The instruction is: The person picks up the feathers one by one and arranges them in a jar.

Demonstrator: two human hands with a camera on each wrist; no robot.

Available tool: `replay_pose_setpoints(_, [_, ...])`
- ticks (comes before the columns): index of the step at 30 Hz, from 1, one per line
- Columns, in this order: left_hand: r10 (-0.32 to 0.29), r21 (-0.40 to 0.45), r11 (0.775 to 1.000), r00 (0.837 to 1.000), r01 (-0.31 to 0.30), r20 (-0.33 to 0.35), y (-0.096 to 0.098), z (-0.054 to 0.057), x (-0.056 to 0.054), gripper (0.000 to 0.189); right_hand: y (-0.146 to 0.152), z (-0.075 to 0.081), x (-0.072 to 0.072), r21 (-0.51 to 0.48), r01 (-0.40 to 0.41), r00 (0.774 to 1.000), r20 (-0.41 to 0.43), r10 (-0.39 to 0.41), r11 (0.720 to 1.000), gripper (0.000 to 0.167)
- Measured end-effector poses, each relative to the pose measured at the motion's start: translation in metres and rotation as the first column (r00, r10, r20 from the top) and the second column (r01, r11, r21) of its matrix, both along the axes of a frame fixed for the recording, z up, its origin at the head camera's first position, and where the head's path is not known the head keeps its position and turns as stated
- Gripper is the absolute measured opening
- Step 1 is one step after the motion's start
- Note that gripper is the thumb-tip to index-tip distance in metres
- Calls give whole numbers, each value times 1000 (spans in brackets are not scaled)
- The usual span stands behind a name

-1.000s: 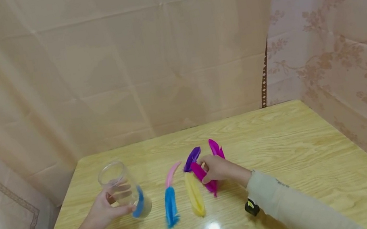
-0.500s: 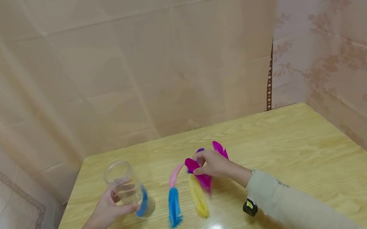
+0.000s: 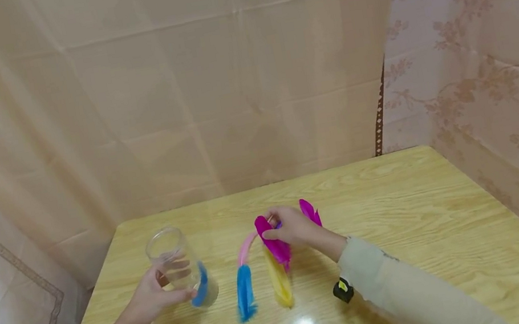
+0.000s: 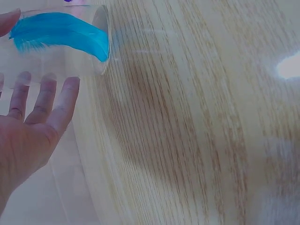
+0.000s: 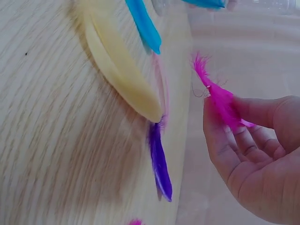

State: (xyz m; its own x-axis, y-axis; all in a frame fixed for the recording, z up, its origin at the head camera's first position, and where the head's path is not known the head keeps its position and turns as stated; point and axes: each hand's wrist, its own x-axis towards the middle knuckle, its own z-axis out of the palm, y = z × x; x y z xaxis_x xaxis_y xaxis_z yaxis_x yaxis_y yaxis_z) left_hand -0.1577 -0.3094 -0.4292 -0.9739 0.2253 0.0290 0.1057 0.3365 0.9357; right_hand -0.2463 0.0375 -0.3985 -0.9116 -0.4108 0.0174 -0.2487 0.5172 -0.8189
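My left hand (image 3: pixel 145 301) grips a clear plastic cup (image 3: pixel 187 276), its thumb on the near side and fingers round the far side. Through the cup wall shows a curved blue feather (image 4: pixel 65 33). With thumb and fingertips, my right hand (image 3: pixel 297 229) pinches a magenta feather (image 5: pixel 222 105) above the table. Below it lie a yellow feather (image 3: pixel 281 285) and a purple feather (image 5: pixel 160 164), the latter mostly hidden by the hand in the head view. Between the cup and the yellow feather are a pink feather (image 3: pixel 247 248) and another blue feather (image 3: pixel 245 292).
A second magenta feather (image 3: pixel 309 212) lies beyond the right wrist. The wood-grain table (image 3: pixel 407 228) reaches back to a beige curtain (image 3: pixel 228 104), with a floral cloth (image 3: pixel 496 56) on the right. A bright light reflection shows near the front.
My right hand has lifted the magenta feather and carried it left, over the purple and yellow feathers. The left hand keeps its grip on the cup.
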Motion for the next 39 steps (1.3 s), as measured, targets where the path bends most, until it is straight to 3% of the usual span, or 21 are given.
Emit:
replay_pose_setpoints(18, [-28, 2, 1000, 1000, 28, -8, -2, 2, -5, 84, -12, 20, -2, 11, -36, 998, -49, 36, 999, 19])
replay_pose_setpoints(24, [-22, -28, 999, 1000, 22, -14, -5, 5, -4, 81, -22, 36, -2, -76, -83, 996, 28, 85, 994, 38])
replay_pose_setpoints(31, [-18, -31, 999, 1000, 17, -21, -5, 2, -4, 80, -29, 54, 2, -126, -140, 986, 69, 149, 982, 30])
replay_pose_setpoints(39, [-18, -12, 1000, 999, 18, -38, -2, 1, -8, 81, -34, 74, 7, -152, -145, 983, 89, 159, 978, 30])
